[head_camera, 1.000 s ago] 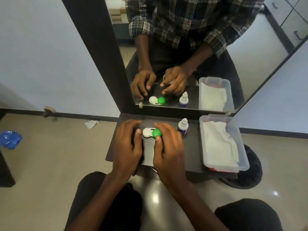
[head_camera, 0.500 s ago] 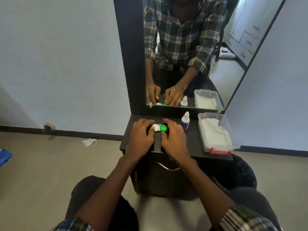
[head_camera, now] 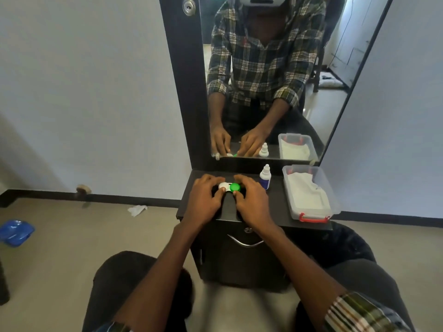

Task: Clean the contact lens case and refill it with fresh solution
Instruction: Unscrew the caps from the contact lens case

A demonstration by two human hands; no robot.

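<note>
A contact lens case with one white cap and one green cap lies on the dark dresser top. My left hand curls round its white end, thumb against the white cap. My right hand curls round the green end, thumb by the green cap. Both caps are on. A small solution bottle with a white nozzle and blue body stands upright just right of my right hand.
A clear plastic box with a red latch holds white tissue at the right of the dresser top. A tall mirror rises behind. A drawer handle is below. On the floor to the left lie a crumpled tissue and a blue object.
The view has pulled back and tilted up, so the dresser and mirror look smaller. Both hands stay on the lens case in about the same hold.
</note>
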